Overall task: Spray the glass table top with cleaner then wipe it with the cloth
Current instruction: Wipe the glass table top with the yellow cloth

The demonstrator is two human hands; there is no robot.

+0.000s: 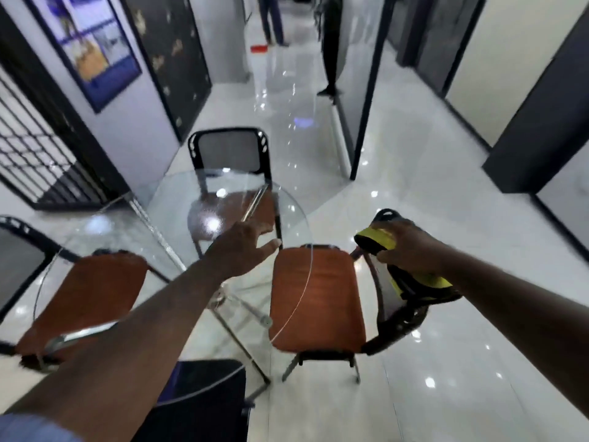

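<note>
The round glass table top (178,202) lies in front of me on a metal frame, with light glare on it. My left hand (242,247) reaches out over the glass near its right rim, fingers spread and relaxed, holding nothing. My right hand (411,247) is off the table's right side, above a chair back. It grips a yellow and black item (377,240) that hangs out below the hand too. The item is blurred, and I cannot tell whether it is the cloth or the cleaner.
Chairs with orange seats are tucked under the glass at the right (315,298), left (86,291) and far side (229,148). A dark chair (197,400) is close to me. A glossy white corridor runs ahead, with two people (271,20) standing far off.
</note>
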